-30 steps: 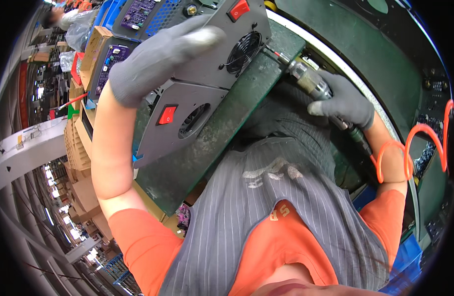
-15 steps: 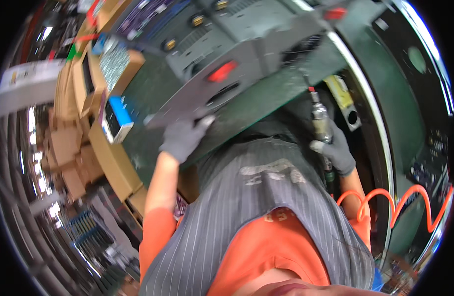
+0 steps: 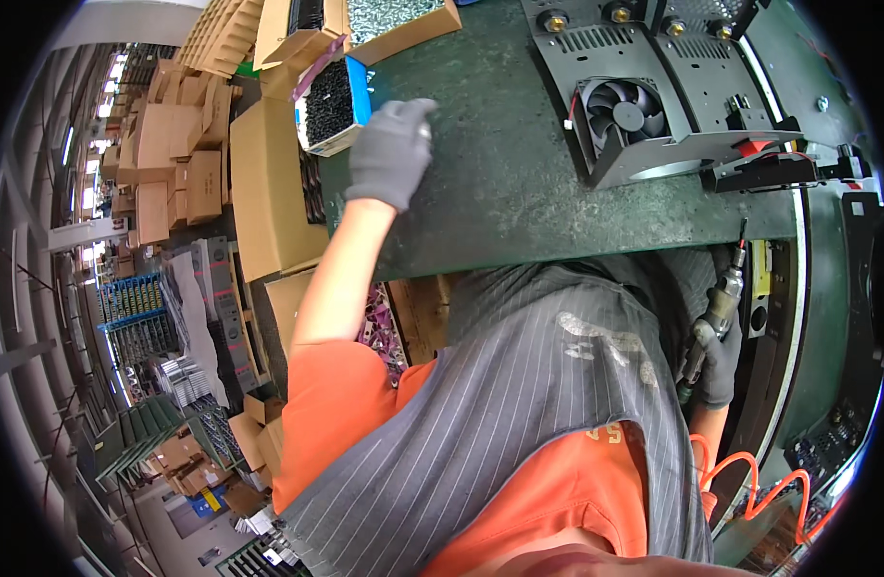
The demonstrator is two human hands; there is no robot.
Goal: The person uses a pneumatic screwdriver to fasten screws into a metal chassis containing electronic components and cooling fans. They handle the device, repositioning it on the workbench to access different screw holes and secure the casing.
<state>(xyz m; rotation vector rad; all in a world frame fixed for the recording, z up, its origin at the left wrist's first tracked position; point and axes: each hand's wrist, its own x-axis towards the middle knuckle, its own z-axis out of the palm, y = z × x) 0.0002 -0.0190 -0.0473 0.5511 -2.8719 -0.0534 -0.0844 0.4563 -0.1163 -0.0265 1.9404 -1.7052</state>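
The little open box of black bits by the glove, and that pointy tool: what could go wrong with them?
The left hand is right beside the open box, so a bump might spill the small black pieces.

The right hand holds the driver with its bit close to the edge of the bench, so the bit might scratch or catch on it.

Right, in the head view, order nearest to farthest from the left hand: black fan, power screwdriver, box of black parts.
1. Box of black parts, just left of the left hand.
2. Black fan, right of that hand.
3. Power screwdriver, in the right hand.
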